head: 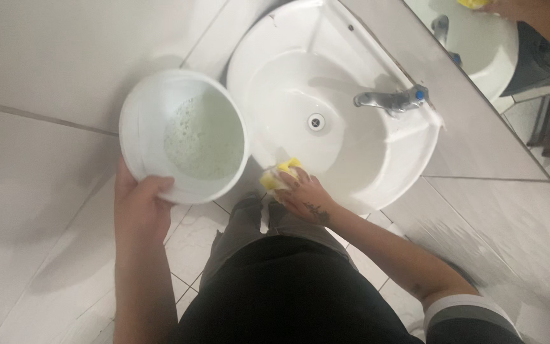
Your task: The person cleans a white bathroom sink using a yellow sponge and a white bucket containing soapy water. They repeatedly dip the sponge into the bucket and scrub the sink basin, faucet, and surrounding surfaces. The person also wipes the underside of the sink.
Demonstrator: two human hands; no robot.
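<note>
At the washbasin (377, 172) rim, the right hand (303, 194) clamps a yellow sponge (280, 175), apparently mid-scrub. The left hand (138, 207) grips a white bucket (144, 105) of soapy water; next, probably a careful re-dip.

Looking at a bathroom. White wall-mounted washbasin (345, 121) with chrome tap (393, 100) sitting far right, mirror (510, 44) above it. Pale floor tiles (192, 242) showing near.

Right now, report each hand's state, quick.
Left hand: closed on the rim of the white bucket of foamy water.
Right hand: pressing a yellow sponge on the sink rim.
</note>
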